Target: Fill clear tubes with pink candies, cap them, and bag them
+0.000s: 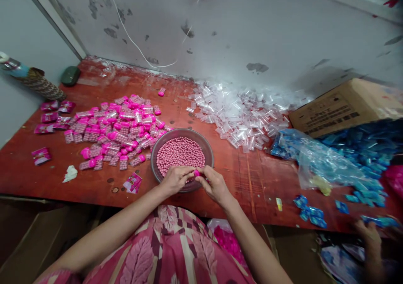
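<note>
Over the near rim of a round grey bowl (154, 166), my two hands meet fingertip to fingertip. Small pink balls (181, 151) fill much of the bowl. A bright pink cap (197, 173) shows between the fingers, on what looks like a small bottle whose body is mostly hidden. My left hand (174, 180) is closed on it from the left. My right hand (216, 185) pinches the cap from the right. To the left lies a heap of pink-capped clear bottles (119, 126) filled with pink balls. Beyond the bowl on the right spreads a pile of empty clear tubes (239, 114).
A cardboard box (333, 107) stands at the right beside blue packets in a clear plastic bag (327, 158). Another person's hand (370, 233) holds blue packets at the far right. Pink sachets (40, 156) and a dark green case (70, 76) lie left. The wall bounds the red table.
</note>
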Demonstrator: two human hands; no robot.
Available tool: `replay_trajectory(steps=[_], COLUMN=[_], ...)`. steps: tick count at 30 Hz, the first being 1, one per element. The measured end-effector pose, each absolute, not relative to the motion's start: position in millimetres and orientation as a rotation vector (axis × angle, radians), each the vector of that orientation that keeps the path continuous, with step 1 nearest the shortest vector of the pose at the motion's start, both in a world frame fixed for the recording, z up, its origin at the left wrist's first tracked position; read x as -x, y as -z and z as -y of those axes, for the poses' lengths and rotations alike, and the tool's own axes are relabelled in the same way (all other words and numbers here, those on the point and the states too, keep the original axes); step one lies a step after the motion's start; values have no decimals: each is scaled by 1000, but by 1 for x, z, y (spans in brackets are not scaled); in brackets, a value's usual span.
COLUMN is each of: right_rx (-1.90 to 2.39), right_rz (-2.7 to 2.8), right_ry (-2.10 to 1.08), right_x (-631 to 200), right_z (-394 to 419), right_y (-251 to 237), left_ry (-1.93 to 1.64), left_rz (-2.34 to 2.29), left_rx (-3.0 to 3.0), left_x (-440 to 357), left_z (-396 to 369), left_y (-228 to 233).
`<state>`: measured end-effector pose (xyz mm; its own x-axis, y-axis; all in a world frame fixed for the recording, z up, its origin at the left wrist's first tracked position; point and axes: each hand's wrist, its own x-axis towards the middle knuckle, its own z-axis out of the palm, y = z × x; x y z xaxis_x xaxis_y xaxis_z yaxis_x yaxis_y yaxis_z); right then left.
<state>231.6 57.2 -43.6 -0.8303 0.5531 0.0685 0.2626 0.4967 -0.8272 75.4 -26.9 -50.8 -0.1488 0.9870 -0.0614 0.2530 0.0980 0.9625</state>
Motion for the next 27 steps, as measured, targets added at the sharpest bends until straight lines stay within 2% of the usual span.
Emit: replay_trajectory(steps=[5,9,15,22,27], right_rx=[685,718,975,1086,1036], right_rz=[2377,2289,1248,974,815], right_ry=[-1456,-1523,-2205,-2278,-2675], right_x=[-228,-221,-227,-224,-207], right_z=[-62,-66,-64,-69,-61], right_y=[43,41,52,70,50], left_ry=[-1039,-1159,-1464,-1441,-1394], left_rz=[-1397,-1349,-1217,-1435,-1589], left_rx=[-1200,-867,-278,-673,-934], left_x=[-68,-72,-74,-68,-71], left_z=[26,26,23,29,34], left_y=[50,56,54,59,54])
